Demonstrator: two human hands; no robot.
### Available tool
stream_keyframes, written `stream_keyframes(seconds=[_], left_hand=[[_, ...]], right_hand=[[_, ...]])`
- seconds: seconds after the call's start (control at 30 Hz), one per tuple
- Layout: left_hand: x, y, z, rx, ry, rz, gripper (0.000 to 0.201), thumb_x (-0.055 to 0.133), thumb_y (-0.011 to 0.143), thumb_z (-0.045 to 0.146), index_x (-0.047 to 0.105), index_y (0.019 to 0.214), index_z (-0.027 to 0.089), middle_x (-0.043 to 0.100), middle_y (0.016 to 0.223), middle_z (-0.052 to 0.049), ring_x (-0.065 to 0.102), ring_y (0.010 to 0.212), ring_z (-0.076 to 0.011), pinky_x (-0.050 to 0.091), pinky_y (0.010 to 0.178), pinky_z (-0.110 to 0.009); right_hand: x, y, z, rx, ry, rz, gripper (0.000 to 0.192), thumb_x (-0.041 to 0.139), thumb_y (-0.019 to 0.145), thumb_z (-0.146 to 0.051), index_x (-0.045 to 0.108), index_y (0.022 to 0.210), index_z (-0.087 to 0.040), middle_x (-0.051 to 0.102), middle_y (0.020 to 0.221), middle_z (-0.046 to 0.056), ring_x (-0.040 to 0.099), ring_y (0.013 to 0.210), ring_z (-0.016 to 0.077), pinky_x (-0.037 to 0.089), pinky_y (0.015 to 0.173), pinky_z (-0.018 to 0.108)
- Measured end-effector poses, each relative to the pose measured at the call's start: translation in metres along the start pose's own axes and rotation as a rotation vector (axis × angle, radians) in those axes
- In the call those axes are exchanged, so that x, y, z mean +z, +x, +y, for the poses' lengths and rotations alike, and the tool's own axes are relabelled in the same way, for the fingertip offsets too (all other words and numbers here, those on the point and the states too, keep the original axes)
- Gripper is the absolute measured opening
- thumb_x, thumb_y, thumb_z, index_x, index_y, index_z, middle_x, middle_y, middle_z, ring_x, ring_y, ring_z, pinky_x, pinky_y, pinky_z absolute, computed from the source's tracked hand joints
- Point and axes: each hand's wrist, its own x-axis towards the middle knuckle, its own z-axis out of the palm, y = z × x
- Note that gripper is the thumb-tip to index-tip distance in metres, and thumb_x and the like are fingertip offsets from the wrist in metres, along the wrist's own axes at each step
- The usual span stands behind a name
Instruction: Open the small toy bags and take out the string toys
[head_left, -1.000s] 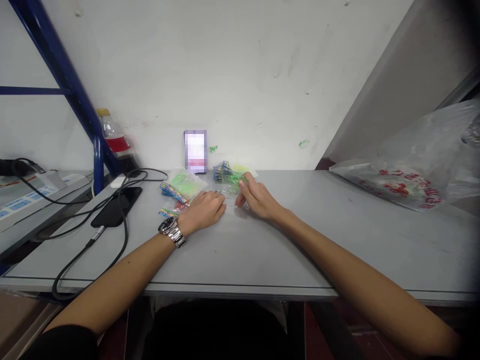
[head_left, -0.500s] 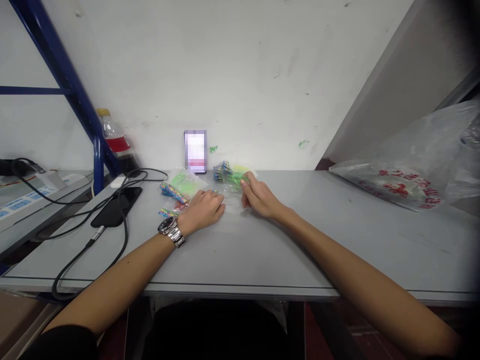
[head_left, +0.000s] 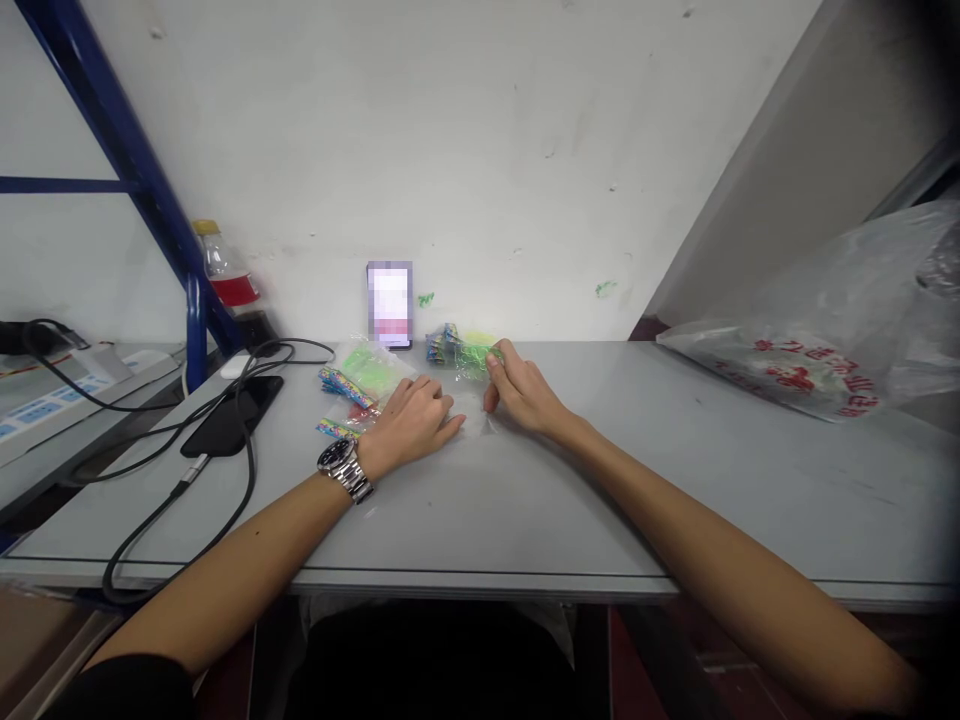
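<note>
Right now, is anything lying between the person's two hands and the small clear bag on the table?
Nothing visible does. The left hand lies flat on the small clear bag, and the right hand pinches its other edge. The colourful packets lie behind the right hand, out of the way.

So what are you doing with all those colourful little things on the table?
A person sits at a grey table with both hands out by a small clear plastic bag. The left hand, with a wristwatch on that arm, lies flat beside the bag. The right hand touches a pile of green and blue pieces near the wall. More colourful packets lie just left of the hands.
</note>
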Motion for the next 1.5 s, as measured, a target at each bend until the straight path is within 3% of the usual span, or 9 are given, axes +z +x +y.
stream_keyframes(seconds=[0.13, 0.33, 0.57, 0.83, 0.97, 1.1, 1.33, 1.5], left_hand=[[0.008, 0.003, 0.000, 0.029, -0.221, -0.004, 0.032, 0.044, 0.096, 0.039, 0.061, 0.100, 0.013, 0.064, 0.102, -0.012, 0.057, 0.105, -0.0252, 0.045, 0.091, -0.037], [0.013, 0.005, -0.004, 0.057, -0.380, -0.033, 0.028, 0.044, 0.096, 0.037, 0.063, 0.090, 0.017, 0.065, 0.095, -0.009, 0.060, 0.100, -0.0223, 0.047, 0.088, -0.033], [0.012, 0.007, -0.004, 0.058, -0.420, -0.012, 0.034, 0.039, 0.096, 0.025, 0.064, 0.075, 0.018, 0.064, 0.082, -0.005, 0.062, 0.091, -0.0189, 0.046, 0.089, -0.031], [0.008, 0.005, -0.004, -0.105, -0.547, 0.054, 0.039, 0.036, 0.094, 0.026, 0.059, 0.064, 0.016, 0.057, 0.066, 0.001, 0.050, 0.063, -0.0120, 0.037, 0.066, -0.025], [0.007, 0.005, -0.005, -0.237, -0.609, 0.134, 0.039, 0.038, 0.092, 0.029, 0.054, 0.059, 0.015, 0.048, 0.059, 0.003, 0.042, 0.061, -0.0105, 0.031, 0.061, -0.024], [0.007, 0.005, -0.004, -0.326, -0.605, 0.216, 0.041, 0.040, 0.092, 0.032, 0.054, 0.057, 0.014, 0.045, 0.057, 0.003, 0.041, 0.061, -0.0106, 0.030, 0.061, -0.024], [0.005, 0.002, -0.002, -0.172, -0.551, 0.227, 0.038, 0.037, 0.096, 0.032, 0.067, 0.078, 0.017, 0.068, 0.079, -0.003, 0.058, 0.077, -0.0165, 0.043, 0.077, -0.027], [0.006, 0.003, -0.003, -0.102, -0.483, 0.149, 0.038, 0.034, 0.098, 0.031, 0.069, 0.088, 0.020, 0.071, 0.091, -0.005, 0.064, 0.090, -0.0188, 0.046, 0.087, -0.029]], right_hand=[[0.003, 0.000, -0.002, -0.021, 0.063, -0.017, 0.029, 0.022, 0.100, -0.048, 0.022, 0.080, -0.026, 0.061, 0.052, -0.004, 0.062, 0.059, 0.0219, 0.045, 0.070, 0.036], [0.005, 0.000, -0.001, 0.037, 0.163, -0.013, 0.029, 0.027, 0.099, -0.047, 0.023, 0.079, -0.026, 0.062, 0.052, -0.004, 0.064, 0.058, 0.0201, 0.048, 0.066, 0.034], [0.006, 0.006, 0.003, 0.237, 0.412, 0.010, 0.023, 0.040, 0.093, -0.034, 0.029, 0.075, -0.025, 0.060, 0.047, -0.003, 0.067, 0.054, 0.0201, 0.052, 0.059, 0.031], [0.004, 0.012, 0.003, 0.431, 0.578, 0.070, 0.017, 0.043, 0.083, -0.022, 0.038, 0.067, -0.022, 0.057, 0.046, -0.001, 0.069, 0.053, 0.0239, 0.052, 0.060, 0.032], [0.003, 0.011, 0.000, 0.487, 0.616, 0.046, 0.015, 0.043, 0.077, -0.019, 0.041, 0.062, -0.020, 0.061, 0.050, 0.004, 0.069, 0.053, 0.0253, 0.052, 0.067, 0.035], [0.002, 0.010, -0.002, 0.513, 0.710, 0.071, 0.011, 0.046, 0.070, -0.017, 0.040, 0.061, -0.021, 0.058, 0.050, 0.004, 0.068, 0.053, 0.0259, 0.053, 0.067, 0.037], [0.008, 0.013, 0.012, 0.488, 0.684, 0.053, 0.017, 0.053, 0.073, -0.020, 0.043, 0.060, -0.021, 0.056, 0.055, 0.002, 0.067, 0.056, 0.0220, 0.055, 0.067, 0.035], [0.009, 0.013, 0.013, 0.385, 0.719, 0.034, 0.022, 0.060, 0.072, -0.019, 0.048, 0.054, -0.019, 0.052, 0.053, 0.000, 0.061, 0.053, 0.0155, 0.054, 0.062, 0.030]])
